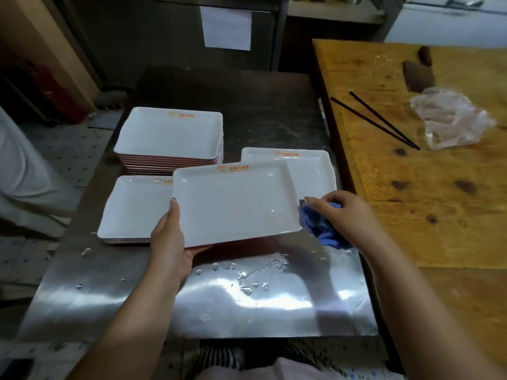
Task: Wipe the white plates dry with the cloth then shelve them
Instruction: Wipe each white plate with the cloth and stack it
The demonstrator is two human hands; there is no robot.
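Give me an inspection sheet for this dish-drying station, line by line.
Surface: steel table, wet, water drops near the front edge.
Job's things: held plate lifted above the table; tall stack at the back left; low stack at the front left; single plate at the right; blue cloth at the held plate's right edge.
Clutter: wooden table carries chopsticks, plastic bag, cleaver.
Hands: left hand grips the held plate's left edge; right hand grips the cloth.
Cables: nothing seen.
Surroundings: paper sheet on a metal cabinet; tiled floor.
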